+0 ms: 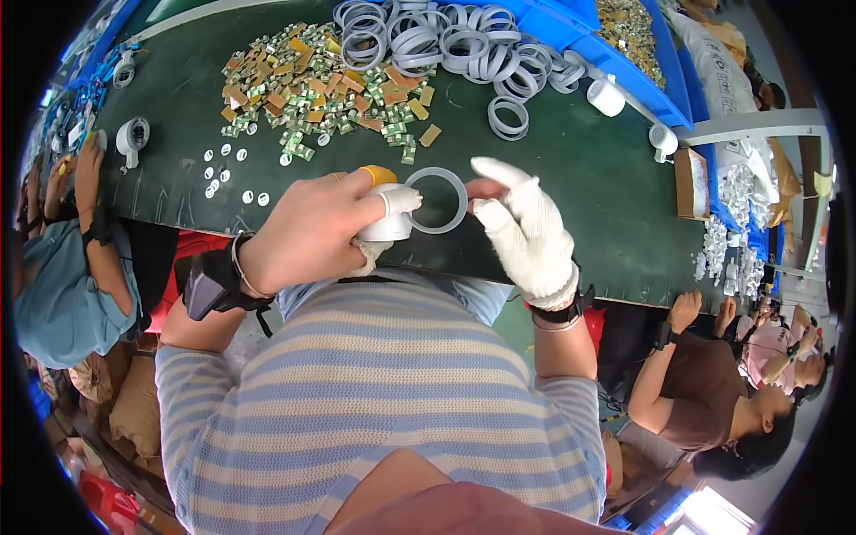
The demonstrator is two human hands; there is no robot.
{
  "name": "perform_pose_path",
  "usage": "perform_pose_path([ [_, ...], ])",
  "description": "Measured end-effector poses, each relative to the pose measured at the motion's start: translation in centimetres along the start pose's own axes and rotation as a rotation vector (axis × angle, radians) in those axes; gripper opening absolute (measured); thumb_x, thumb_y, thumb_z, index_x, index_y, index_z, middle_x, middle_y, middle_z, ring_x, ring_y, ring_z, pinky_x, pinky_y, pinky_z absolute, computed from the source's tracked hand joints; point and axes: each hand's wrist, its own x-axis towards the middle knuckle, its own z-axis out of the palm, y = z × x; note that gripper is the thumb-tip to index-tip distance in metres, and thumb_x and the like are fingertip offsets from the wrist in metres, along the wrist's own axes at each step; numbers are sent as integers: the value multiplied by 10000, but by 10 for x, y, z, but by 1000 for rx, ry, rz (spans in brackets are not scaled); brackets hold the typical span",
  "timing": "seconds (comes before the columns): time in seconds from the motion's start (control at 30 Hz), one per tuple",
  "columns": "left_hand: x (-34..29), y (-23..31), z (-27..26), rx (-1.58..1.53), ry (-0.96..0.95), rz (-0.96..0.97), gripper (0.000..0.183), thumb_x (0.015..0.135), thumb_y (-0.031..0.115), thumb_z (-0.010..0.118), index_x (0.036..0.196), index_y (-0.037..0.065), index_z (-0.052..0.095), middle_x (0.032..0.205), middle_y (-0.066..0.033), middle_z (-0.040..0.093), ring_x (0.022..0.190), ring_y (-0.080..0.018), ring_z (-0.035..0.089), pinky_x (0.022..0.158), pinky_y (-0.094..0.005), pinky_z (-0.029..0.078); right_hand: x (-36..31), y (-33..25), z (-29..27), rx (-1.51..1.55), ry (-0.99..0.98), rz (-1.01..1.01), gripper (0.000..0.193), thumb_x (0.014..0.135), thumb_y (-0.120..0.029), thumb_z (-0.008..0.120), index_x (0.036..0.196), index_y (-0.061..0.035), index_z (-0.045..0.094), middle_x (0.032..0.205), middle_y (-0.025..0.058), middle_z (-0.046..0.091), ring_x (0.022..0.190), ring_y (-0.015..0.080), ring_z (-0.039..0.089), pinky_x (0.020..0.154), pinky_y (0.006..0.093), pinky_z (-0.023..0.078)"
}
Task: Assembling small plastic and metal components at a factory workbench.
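My left hand (312, 223), with a yellow finger cover and a white one, is closed around a white round plastic housing (385, 231) just above the table's near edge. Beside the housing, a pale grey plastic ring (460, 217) is held up with its opening toward me. My right hand (535, 239), in a white glove with a bare fingertip showing, has its fingertips at the ring's right edge, while its other fingers stick out. The ring's left edge meets the housing and my left fingertips; whether they are joined I cannot tell.
On the dark green table (580, 196) lie a heap of small circuit boards (330, 85), many grey rings (508, 119) and small white discs (263, 199). White housings (606, 95) stand at right and left. Blue bins (624, 67) line the far side. Co-workers sit on both sides.
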Motion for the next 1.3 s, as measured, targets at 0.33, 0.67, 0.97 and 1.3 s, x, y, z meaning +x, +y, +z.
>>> perform_pose_path([
  [0.33, 2, 9, 3, -84, -306, 114, 660, 686, 94, 784, 1324, 175, 638, 1065, -89, 617, 868, -331, 680, 711, -431, 560, 28, 21, -2, 297, -587, 90, 262, 1065, -172, 582, 1128, 38, 725, 954, 69, 702, 870, 146, 651, 821, 298, 530],
  [0.67, 0, 7, -9, -21, -126, -123, 724, 649, 77, 805, 1347, 201, 655, 959, -105, 591, 817, -341, 662, 681, -439, 549, -1, 2, -12, 14, 0, -59, 268, 1036, -157, 594, 1179, 37, 711, 1116, 138, 732, 915, 163, 649, 832, 303, 507],
  [0.97, 4, 9, 10, -550, 92, -327, 657, 834, 111, 807, 1442, 128, 559, 1207, -135, 651, 917, -300, 724, 780, -387, 580, -1, -4, 17, -534, 13, -287, 246, 864, -158, 806, 1067, -69, 701, 1003, 91, 733, 867, 244, 677, 787, 388, 527],
  [1.3, -6, 6, 41, -1805, 142, -382, 1088, 849, 11, 808, 1676, 138, 112, 1559, -85, 418, 1321, -235, 563, 1051, -394, 535, -5, -20, 25, 493, -86, 333, 243, 962, -66, 725, 1164, 43, 646, 1021, 141, 704, 815, 191, 719, 735, 311, 607],
])
